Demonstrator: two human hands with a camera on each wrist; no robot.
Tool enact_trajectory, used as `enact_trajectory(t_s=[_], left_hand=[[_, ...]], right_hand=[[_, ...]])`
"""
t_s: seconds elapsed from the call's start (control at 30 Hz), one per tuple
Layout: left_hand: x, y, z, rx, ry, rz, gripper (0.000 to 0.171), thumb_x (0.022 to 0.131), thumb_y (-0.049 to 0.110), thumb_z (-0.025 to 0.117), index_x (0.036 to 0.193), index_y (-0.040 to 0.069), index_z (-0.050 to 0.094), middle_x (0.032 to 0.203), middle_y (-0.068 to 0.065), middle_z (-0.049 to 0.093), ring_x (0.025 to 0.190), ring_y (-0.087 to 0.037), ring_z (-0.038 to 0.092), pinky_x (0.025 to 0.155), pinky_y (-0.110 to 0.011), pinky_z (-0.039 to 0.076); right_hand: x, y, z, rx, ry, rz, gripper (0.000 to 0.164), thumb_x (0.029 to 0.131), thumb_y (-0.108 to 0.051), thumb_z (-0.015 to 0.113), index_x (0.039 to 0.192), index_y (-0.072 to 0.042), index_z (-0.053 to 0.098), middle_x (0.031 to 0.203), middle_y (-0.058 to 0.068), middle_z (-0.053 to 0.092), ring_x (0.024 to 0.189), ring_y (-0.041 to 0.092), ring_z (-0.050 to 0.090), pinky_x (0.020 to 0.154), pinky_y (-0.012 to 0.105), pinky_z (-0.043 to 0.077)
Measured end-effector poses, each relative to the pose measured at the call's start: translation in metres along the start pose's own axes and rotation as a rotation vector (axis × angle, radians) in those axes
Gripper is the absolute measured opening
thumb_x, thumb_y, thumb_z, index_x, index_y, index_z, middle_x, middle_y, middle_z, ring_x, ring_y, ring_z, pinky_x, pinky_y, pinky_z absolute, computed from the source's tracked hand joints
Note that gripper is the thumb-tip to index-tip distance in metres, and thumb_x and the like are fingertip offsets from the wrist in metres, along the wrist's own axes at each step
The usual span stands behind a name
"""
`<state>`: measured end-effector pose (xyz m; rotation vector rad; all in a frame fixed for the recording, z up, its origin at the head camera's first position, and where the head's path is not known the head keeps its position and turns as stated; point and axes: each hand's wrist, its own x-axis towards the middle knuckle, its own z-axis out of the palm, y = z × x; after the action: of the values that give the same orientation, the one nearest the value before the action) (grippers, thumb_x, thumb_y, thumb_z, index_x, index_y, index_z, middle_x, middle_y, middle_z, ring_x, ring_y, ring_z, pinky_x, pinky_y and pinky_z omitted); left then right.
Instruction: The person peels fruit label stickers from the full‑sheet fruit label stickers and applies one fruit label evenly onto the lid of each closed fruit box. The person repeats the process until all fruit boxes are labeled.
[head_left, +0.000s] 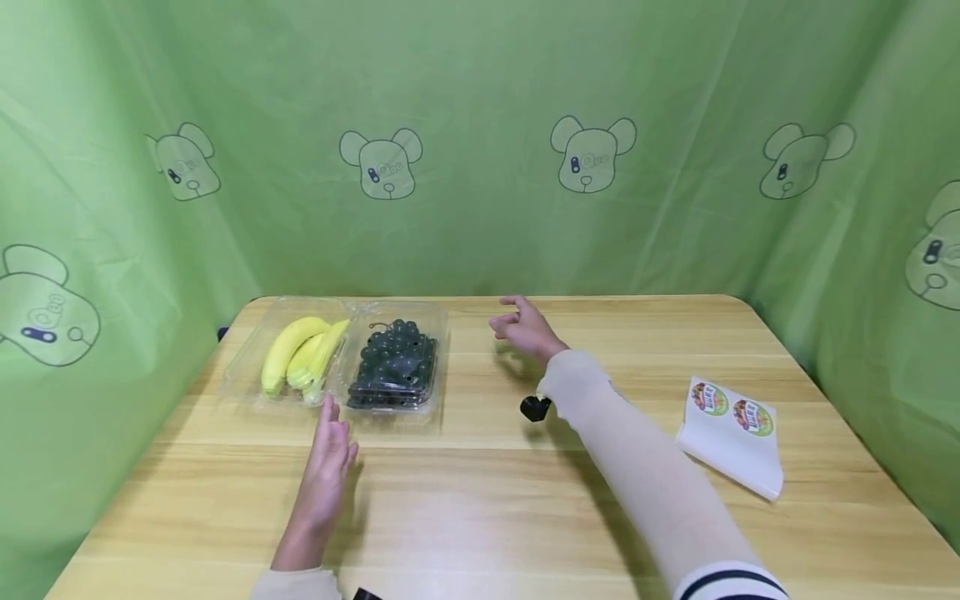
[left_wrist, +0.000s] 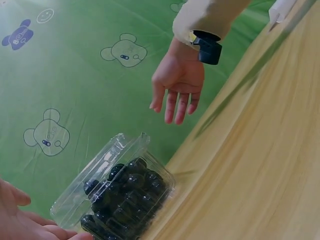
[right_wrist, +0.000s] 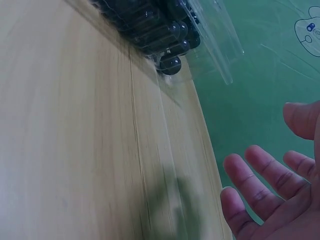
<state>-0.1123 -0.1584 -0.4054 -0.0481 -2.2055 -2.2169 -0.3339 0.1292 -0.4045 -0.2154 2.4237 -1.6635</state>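
Dark grapes (head_left: 397,358) fill the right half of a clear plastic clamshell box (head_left: 440,333) at the back left of the table. Yellow bananas (head_left: 292,350) lie in its spread left half. My left hand (head_left: 330,458) is just in front of the box, fingers extended and holding nothing; in the left wrist view the same hand (left_wrist: 25,220) shows its fingertips close beside the grapes. To the right of the box, my right hand (head_left: 528,329) hovers over the table with loosely bent fingers. Nothing is in its palm (right_wrist: 290,215) in the right wrist view.
A folded white sheet (head_left: 731,454) with round, colourful fruit stickers (head_left: 753,417) lies on the right side of the wooden table (head_left: 465,508). Green printed curtain (head_left: 480,225) encloses the table at the back and sides. A small black camera (head_left: 535,408) hangs at the right wrist.
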Motion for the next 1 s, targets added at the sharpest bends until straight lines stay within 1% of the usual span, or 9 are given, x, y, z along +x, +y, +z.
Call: enact_trajectory(t_s=[0.13,0.3,0.4,0.53,0.63,0.8,1.0], left_hand=[[-0.001,0.000,-0.001,-0.024,0.038,0.011,0.062,0.106,0.038,0.020,0.155,0.014,-0.011,0.160,-0.016,-0.009,0.144,-0.043,0.003,0.117,-0.051,0.012],[-0.001,-0.001,-0.002,-0.024,0.066,0.016,0.062,0.106,0.039,0.020,0.155,0.010,-0.004,0.158,-0.024,0.005,0.143,-0.043,0.010,0.117,-0.051,0.015],[-0.002,-0.001,-0.001,-0.024,0.062,0.010,0.064,0.106,0.040,0.020,0.155,0.005,0.000,0.155,-0.028,0.010,0.143,-0.044,0.012,0.117,-0.052,0.016],[-0.002,-0.001,0.000,-0.030,0.037,0.009,0.063,0.106,0.038,0.019,0.153,-0.003,0.004,0.152,-0.034,0.013,0.141,-0.047,0.015,0.115,-0.055,0.017],[-0.001,-0.001,0.001,-0.033,0.027,0.013,0.062,0.107,0.036,0.018,0.152,-0.005,0.005,0.151,-0.036,0.013,0.140,-0.049,0.016,0.114,-0.057,0.018],[-0.001,-0.001,0.001,-0.022,0.014,0.006,0.063,0.106,0.039,0.017,0.153,-0.001,0.003,0.153,-0.035,0.010,0.140,-0.049,0.015,0.114,-0.056,0.019],[-0.001,-0.003,0.001,0.016,-0.006,-0.019,0.064,0.105,0.042,0.015,0.154,0.002,0.002,0.155,-0.030,0.011,0.139,-0.047,0.021,0.113,-0.051,0.024]], right_hand=[[0.003,-0.001,0.006,0.003,-0.005,0.001,0.059,0.098,-0.020,0.059,0.148,-0.006,0.030,0.127,0.020,0.057,0.112,0.037,0.059,0.100,0.047,0.045],[0.005,0.000,0.011,0.013,-0.014,0.012,0.056,0.097,-0.022,0.060,0.146,-0.010,0.033,0.125,0.017,0.058,0.110,0.034,0.060,0.099,0.045,0.046],[0.006,0.001,0.015,0.018,-0.020,0.019,0.055,0.097,-0.023,0.060,0.145,-0.011,0.034,0.124,0.016,0.058,0.109,0.033,0.060,0.099,0.044,0.047],[0.009,0.000,0.019,0.023,-0.011,0.017,0.057,0.097,-0.021,0.059,0.146,-0.009,0.033,0.126,0.016,0.058,0.109,0.033,0.061,0.098,0.044,0.047],[0.013,-0.002,0.024,0.016,0.001,0.016,0.056,0.097,-0.021,0.060,0.146,-0.008,0.034,0.126,0.016,0.058,0.108,0.031,0.062,0.097,0.043,0.048],[0.017,-0.007,0.032,0.004,0.000,0.004,0.053,0.097,-0.021,0.059,0.144,-0.010,0.037,0.128,0.016,0.058,0.106,0.029,0.063,0.096,0.042,0.049],[0.016,-0.011,0.038,0.003,-0.015,0.009,0.052,0.099,-0.020,0.057,0.145,-0.009,0.037,0.130,0.018,0.057,0.107,0.032,0.062,0.098,0.043,0.048]])
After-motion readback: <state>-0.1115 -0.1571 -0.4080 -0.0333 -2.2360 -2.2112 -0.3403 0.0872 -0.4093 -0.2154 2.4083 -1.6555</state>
